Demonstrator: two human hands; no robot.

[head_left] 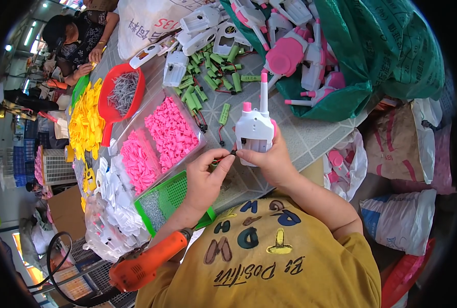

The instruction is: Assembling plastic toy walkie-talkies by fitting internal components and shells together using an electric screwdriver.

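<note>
A white toy walkie-talkie with a pink-tipped antenna and a pink knob stands upright in my right hand, which is closed around its lower right side. Its open battery bay faces me. At its lower left corner, my left hand pinches a thin wire with a small black plug; whether the plug touches the toy I cannot tell. Just beyond lies a green battery pack with leads. More green batteries are heaped farther off, beside loose white toy casings.
A clear box of pink parts, a red scoop of screws, a green tray and yellow parts stand left. A green sack of toys lies far right. An orange power screwdriver hangs by my left forearm. Another person sits far left.
</note>
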